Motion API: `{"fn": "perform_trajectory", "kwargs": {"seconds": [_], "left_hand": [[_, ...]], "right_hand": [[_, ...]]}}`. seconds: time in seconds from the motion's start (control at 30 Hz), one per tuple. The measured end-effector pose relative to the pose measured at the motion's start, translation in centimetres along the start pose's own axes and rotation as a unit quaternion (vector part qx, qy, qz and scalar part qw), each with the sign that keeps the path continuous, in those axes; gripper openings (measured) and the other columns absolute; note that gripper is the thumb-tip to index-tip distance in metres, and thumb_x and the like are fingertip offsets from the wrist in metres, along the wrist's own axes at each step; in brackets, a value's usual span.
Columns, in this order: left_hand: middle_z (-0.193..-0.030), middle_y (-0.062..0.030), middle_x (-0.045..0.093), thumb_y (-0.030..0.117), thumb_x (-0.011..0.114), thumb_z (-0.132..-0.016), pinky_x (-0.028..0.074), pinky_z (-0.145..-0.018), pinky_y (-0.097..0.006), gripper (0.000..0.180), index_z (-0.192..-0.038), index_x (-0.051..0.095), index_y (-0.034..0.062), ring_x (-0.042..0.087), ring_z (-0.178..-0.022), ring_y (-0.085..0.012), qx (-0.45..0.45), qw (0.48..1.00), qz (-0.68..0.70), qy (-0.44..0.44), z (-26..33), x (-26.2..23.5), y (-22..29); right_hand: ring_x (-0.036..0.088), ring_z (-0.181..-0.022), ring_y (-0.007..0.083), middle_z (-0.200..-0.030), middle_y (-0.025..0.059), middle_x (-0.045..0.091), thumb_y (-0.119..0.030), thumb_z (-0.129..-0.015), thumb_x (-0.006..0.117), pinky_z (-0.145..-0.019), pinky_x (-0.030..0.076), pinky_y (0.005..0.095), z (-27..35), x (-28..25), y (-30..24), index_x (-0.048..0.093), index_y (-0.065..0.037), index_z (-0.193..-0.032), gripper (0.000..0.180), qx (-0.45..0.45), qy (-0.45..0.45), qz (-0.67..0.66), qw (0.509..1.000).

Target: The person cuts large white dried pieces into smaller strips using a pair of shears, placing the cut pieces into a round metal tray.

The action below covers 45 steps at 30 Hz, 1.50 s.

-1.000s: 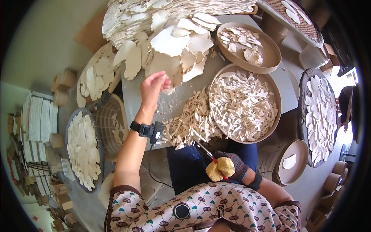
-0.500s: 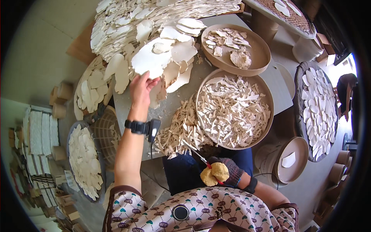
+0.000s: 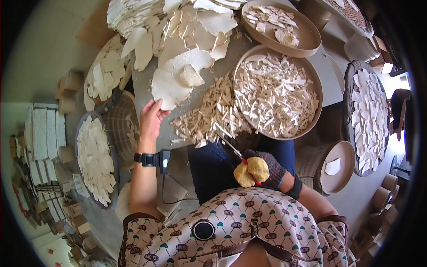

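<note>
My bare left hand (image 3: pixel 151 119) pinches the lower edge of a large, thin, cream-coloured flat slice (image 3: pixel 171 78). A smaller pale piece (image 3: pixel 191 76) lies on top of that slice. Above my lap, my right hand (image 3: pixel 273 169), in a dark knitted glove, is closed on scissors (image 3: pixel 233 147) with red handles wrapped in yellow foam padding. The blades point up and left, toward a heap of pale trimmings (image 3: pixel 222 107) at the table's near edge. Other broad slices (image 3: pixel 195 33) lie piled beyond my left hand.
A round tray of trimmings (image 3: pixel 278 98) sits right of the heap, with a second tray (image 3: pixel 307 46) of scraps behind it. The grey table (image 3: pixel 331 86) carries these. Baskets of slices (image 3: pixel 95 162) stand left, another (image 3: pixel 367 120) at right. A round bin (image 3: pixel 342 178) stands beside my right arm.
My left hand has drawn the large slice nearer, away from the pile, with the small piece on it. The right hand still holds the scissors; the whole view has shifted.
</note>
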State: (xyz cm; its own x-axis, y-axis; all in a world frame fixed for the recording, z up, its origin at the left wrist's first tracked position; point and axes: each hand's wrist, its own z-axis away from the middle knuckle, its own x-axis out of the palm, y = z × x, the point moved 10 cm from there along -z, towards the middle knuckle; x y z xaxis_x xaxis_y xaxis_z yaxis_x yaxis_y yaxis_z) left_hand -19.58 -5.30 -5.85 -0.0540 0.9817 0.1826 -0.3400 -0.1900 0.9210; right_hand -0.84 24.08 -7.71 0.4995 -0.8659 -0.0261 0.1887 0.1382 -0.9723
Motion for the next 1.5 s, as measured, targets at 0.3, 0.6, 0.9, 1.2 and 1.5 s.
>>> {"fn": "perform_trajectory", "kwargs": {"seconds": [0.3, 0.6, 0.9, 1.2, 1.5], "left_hand": [[-0.123, -0.0134, 0.045, 0.013, 0.071, -0.069, 0.038, -0.092, -0.035, 0.061, -0.124, 0.045, 0.0081, 0.045, -0.113, -0.0255, 0.278, 0.824, -0.483, 0.1, 1.9, 4.7, 2.8], [-0.096, -0.01, 0.058, -0.002, 0.07, -0.062, 0.043, -0.083, -0.035, 0.046, -0.104, 0.055, 0.0065, 0.053, -0.095, -0.0275, 0.362, 0.782, -0.497, 0.098, 1.6, 6.7, 2.4], [-0.107, -0.0165, 0.059, 0.008, 0.049, -0.088, 0.053, -0.065, -0.027, 0.034, -0.119, 0.045, -0.0068, 0.063, -0.085, -0.0239, 0.014, 0.995, -0.052, -0.08, 3.7, 8.8, 0.2], [-0.092, -0.0117, 0.063, 0.013, 0.05, -0.087, 0.05, -0.052, -0.02, 0.031, -0.114, 0.05, -0.0013, 0.063, -0.063, -0.0147, -0.091, 0.956, -0.1, -0.261, 3.0, 16.7, -0.6], [-0.104, -0.0152, 0.059, 0.007, 0.051, -0.086, 0.052, -0.077, -0.028, 0.035, -0.119, 0.045, -0.0014, 0.063, -0.087, -0.0217, 0.066, 0.951, 0.017, -0.302, 3.0, 26.8, 4.3]], "right_hand": [[0.06, -0.075, 0.0316, -0.079, 0.0106, 0.06, -0.029, -0.067, 0.067, -0.064, 0.048, 0.0351, 0.1, 0.5, -2.4, 0.054, -0.012, -0.093, 0.033, -0.027, -0.007, 0.118, 0.993], [0.059, -0.077, 0.0291, -0.083, 0.0128, 0.06, -0.031, -0.07, 0.067, -0.068, 0.048, 0.0331, 1.7, -0.3, -4.2, 0.058, -0.006, -0.091, 0.033, -0.085, 0.044, 0.002, 0.995], [0.06, -0.08, 0.0283, -0.085, 0.0134, 0.061, -0.032, -0.074, 0.064, -0.071, 0.047, 0.0326, 1.8, -0.7, -2.5, 0.058, -0.005, -0.096, 0.035, -0.04, 0.032, 0.034, 0.998], [0.058, -0.084, 0.0152, -0.089, 0.006, 0.059, -0.018, -0.075, 0.066, -0.075, 0.046, 0.028, 3.9, -2.7, -2.1, 0.056, -0.003, -0.095, 0.027, -0.05, 0.068, -0.098, 0.992], [0.059, -0.084, 0.0163, -0.09, 0.0065, 0.059, -0.014, -0.08, 0.059, -0.076, 0.046, 0.0273, 6.0, -3.1, -2.0, 0.056, -0.004, -0.097, 0.02, -0.043, 0.066, 0.03, 0.996]]}}
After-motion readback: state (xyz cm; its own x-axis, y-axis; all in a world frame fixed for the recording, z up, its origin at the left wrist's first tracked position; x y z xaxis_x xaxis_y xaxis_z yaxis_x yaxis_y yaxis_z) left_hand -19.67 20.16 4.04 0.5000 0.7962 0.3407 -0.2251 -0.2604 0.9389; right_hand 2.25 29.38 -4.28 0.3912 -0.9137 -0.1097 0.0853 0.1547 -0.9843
